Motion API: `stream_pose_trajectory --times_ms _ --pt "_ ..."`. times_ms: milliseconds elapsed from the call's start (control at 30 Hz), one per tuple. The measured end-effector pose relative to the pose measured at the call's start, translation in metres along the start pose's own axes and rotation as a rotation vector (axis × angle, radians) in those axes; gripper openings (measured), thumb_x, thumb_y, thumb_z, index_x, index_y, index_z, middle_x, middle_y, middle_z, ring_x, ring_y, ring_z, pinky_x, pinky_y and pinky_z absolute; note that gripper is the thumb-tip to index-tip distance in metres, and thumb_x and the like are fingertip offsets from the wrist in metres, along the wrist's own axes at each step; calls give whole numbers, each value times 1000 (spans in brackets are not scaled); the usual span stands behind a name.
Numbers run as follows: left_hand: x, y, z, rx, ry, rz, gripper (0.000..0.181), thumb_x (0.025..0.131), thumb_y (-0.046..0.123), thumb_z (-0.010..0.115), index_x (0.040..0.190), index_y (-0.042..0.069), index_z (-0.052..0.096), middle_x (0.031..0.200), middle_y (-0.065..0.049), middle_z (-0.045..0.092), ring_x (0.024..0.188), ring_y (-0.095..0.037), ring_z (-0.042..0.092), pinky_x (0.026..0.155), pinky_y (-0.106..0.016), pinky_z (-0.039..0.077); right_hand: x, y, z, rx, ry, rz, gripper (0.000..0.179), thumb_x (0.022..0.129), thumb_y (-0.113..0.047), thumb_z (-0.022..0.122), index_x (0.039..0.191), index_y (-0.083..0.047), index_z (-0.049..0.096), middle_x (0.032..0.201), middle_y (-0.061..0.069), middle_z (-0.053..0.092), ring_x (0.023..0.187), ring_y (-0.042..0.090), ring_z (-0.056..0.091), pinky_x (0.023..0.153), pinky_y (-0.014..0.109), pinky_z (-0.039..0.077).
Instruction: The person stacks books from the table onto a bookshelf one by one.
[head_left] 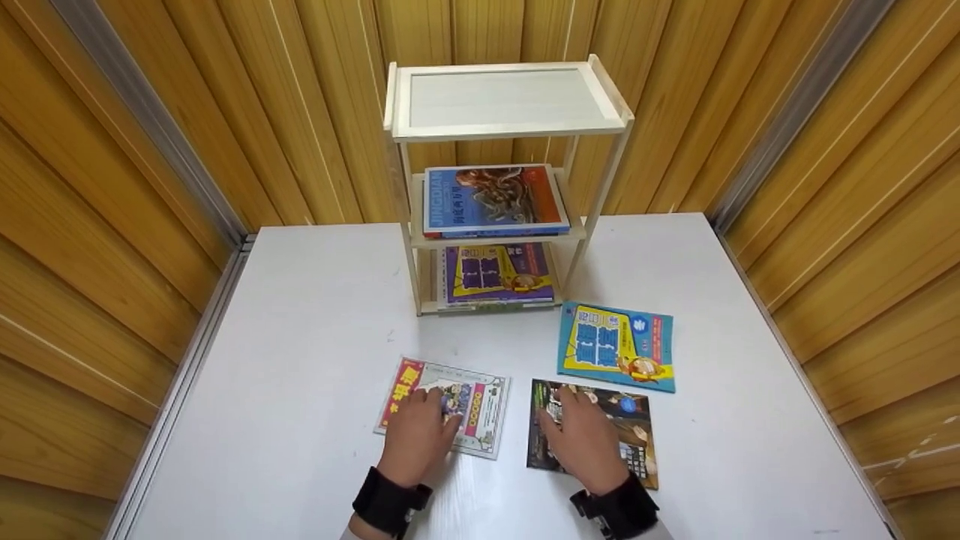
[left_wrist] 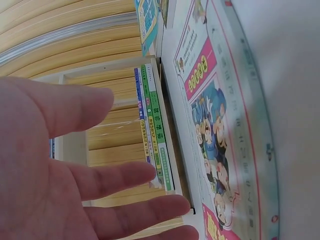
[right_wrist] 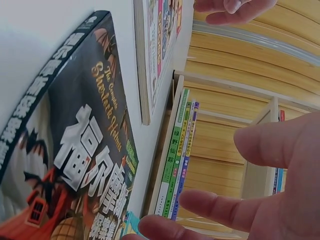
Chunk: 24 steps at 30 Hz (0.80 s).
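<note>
My left hand [head_left: 416, 439] is over a white book with a red corner and cartoon figures [head_left: 489, 416], lying flat on the table. In the left wrist view its thumb and fingers [left_wrist: 120, 220] are spread, with a gap between them and the cover. My right hand [head_left: 589, 442] is above a dark Sherlock Holmes book [right_wrist: 75, 145]. The right wrist view shows that hand's fingers [right_wrist: 220, 210] loosely extended and apart from the book. Neither hand holds anything. Just beyond the dark book lies a teal book with a yellow panel [head_left: 656, 352].
A pale three-level shelf rack [head_left: 510, 97] stands at the back of the white table [head_left: 300, 360]. Its middle level bears a blue and red octopus-cover book [head_left: 495, 199]; a stack topped by a purple book [head_left: 487, 274] lies on the bottom level. Wood-patterned walls [head_left: 112, 150] enclose the table.
</note>
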<state>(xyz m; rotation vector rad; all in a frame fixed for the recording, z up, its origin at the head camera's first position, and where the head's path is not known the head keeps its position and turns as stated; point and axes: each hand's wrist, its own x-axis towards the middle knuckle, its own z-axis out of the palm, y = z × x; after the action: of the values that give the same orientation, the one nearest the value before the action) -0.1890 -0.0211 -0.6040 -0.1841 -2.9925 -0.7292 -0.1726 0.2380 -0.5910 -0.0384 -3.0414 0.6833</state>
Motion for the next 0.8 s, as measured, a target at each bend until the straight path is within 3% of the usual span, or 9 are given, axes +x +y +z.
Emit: stream_pose_trajectory --times_ms 67,167,300,367,500,633,700,800 --pt "0 0 -1 2 7 -12 50 95 37 80 125 -2 69 112 -21 72 99 -34 70 83 -49 59 0 0 0 5 4 2 50 102 -39 71 132 0 66 114 21 73 91 33 73 68 45 58" --pt "-1 -2 -3 21 67 -3 50 93 37 82 120 -3 71 108 -21 73 93 -35 71 77 -49 59 0 -2 0 18 9 1 47 102 -37 72 130 1 66 107 18 74 80 26 70 60 39 53" --pt "-5 -7 -4 48 133 -22 45 91 37 84 110 -2 72 98 -18 74 83 -34 71 66 -51 57 -2 -6 3 24 25 7 43 101 -33 73 124 3 67 92 13 70 62 16 58 50 32 41" --pt "-7 -10 -4 51 123 -59 46 91 39 84 110 -2 72 96 -19 74 82 -34 71 64 -52 56 -4 -8 6 20 28 19 45 100 -33 73 123 5 67 89 13 70 58 15 55 48 32 38" --pt "-9 -14 -5 46 107 -101 51 91 41 83 115 -3 72 96 -21 74 81 -36 72 63 -53 57 -4 -10 10 24 3 56 54 100 -35 72 130 9 65 103 22 74 69 25 68 57 39 53" --pt "-9 -18 -7 25 109 -124 53 91 41 83 116 -4 72 99 -23 73 81 -37 71 64 -52 57 -2 -11 11 41 -20 71 59 101 -34 71 135 13 62 117 30 73 94 38 75 80 51 61" --pt "-8 -21 -8 10 106 -143 52 92 40 83 117 -4 72 100 -23 73 83 -37 71 65 -52 57 -1 -12 12 56 -28 65 58 101 -33 71 134 14 62 115 29 74 97 40 75 82 52 61" --pt "-6 -28 -10 -12 110 -184 50 93 38 81 116 -5 71 98 -22 70 82 -35 69 63 -50 55 0 -14 16 85 -49 60 52 100 -32 73 126 14 65 95 22 73 83 33 72 72 46 58"
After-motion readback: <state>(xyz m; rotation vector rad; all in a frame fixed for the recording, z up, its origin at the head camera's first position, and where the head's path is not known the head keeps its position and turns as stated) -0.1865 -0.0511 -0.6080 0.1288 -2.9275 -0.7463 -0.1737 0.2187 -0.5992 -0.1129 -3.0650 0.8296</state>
